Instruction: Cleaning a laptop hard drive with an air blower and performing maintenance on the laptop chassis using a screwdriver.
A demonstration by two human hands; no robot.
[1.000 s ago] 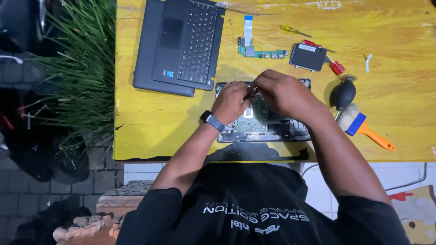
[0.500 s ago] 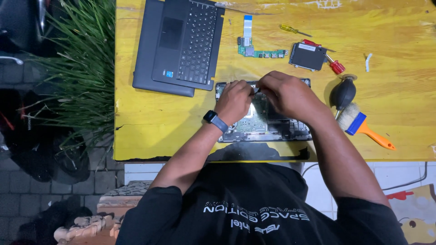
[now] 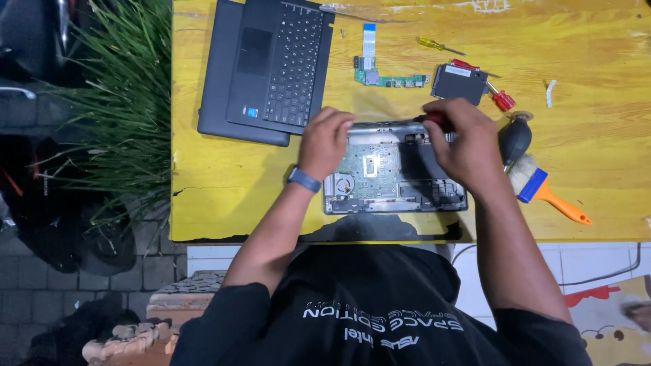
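Both hands have drawn apart since the earlier frame, where they sat close together over the middle of the opened chassis. Largest item, the yellow table (image 3: 610, 169), carries everything. On its far left part lies a dark laptop keyboard deck (image 3: 271, 68) stacked on a dark panel. At the near edge, directly before the person, sits the opened laptop base (image 3: 393, 176), its green board and small round fan exposed. The left hand (image 3: 325, 142), a watch on its wrist, rests on the base's far left corner, fingers curled down over the edge; whether they grip anything cannot be told. The right hand (image 3: 464, 146) is at the far right corner, fingers closed round a red-handled screwdriver (image 3: 434, 118), only its handle end showing. Just right of that hand lie a black rubber air blower (image 3: 515, 139) and a brush with a blue ferrule and orange handle (image 3: 546, 193). Farther off lie a black drive (image 3: 460, 83), a narrow green circuit board (image 3: 390, 80) and a small yellow-handled screwdriver (image 3: 437, 45).
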